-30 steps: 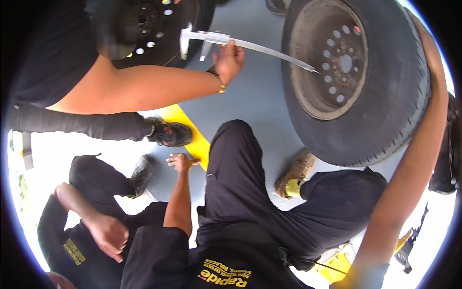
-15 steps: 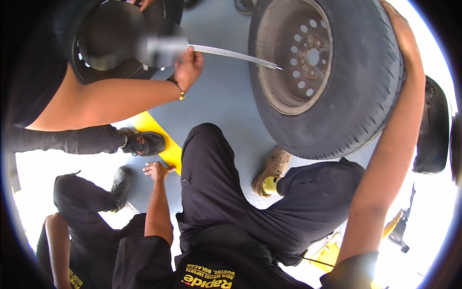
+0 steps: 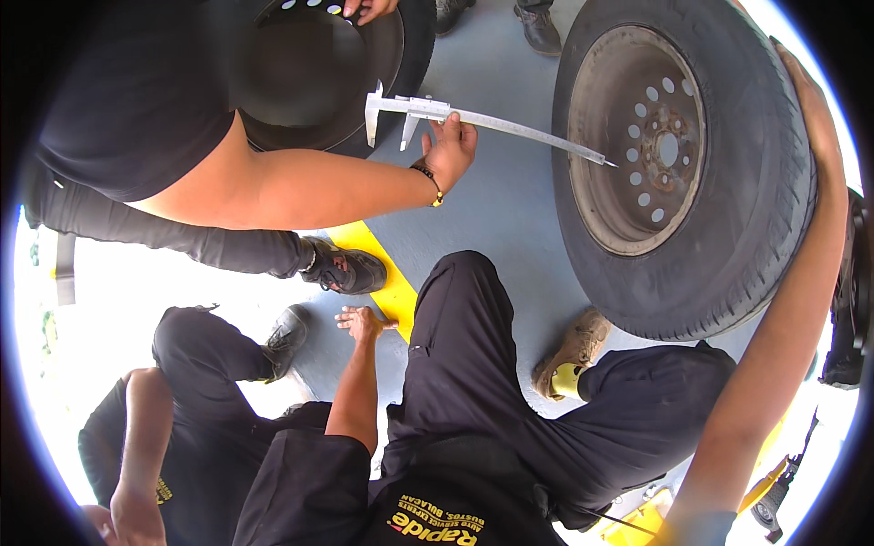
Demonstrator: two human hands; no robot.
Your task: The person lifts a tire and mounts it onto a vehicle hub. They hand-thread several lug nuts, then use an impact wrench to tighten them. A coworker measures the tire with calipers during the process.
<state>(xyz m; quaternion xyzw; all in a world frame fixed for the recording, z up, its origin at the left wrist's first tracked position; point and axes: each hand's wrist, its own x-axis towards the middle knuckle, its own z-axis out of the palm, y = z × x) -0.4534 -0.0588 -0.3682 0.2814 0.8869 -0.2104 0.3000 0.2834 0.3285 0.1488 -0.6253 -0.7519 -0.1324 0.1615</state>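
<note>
My right hand [image 3: 808, 105] holds the tread of a worn black tire [image 3: 728, 214] standing upright on a rusty steel wheel rim [image 3: 583, 136]. My left hand [image 3: 362, 323], fingers apart and holding nothing, is low by the yellow floor stripe [image 3: 391, 287]; whether it touches the floor I cannot tell. From the left, a co-worker's hand [image 3: 451, 150] holds a metal vernier caliper [image 3: 510, 123], its jaws pointing toward a second wheel. The caliper's thin far end overlaps the opening of my wheel's rim; contact is unclear.
A second tire and wheel [image 3: 414, 55] lies at the upper left, with a co-worker's fingers [image 3: 369, 9] on its rim. Shoes [image 3: 537, 32] show at the top. Another person [image 3: 209, 391] sits or crouches at lower left. Something yellow [image 3: 637, 523] is at lower right.
My view has turned left, so everything sits farther right and lower. The caliper's jaws, blurred before, now show clearly. My hands keep their places: right on the tire, left by the stripe.
</note>
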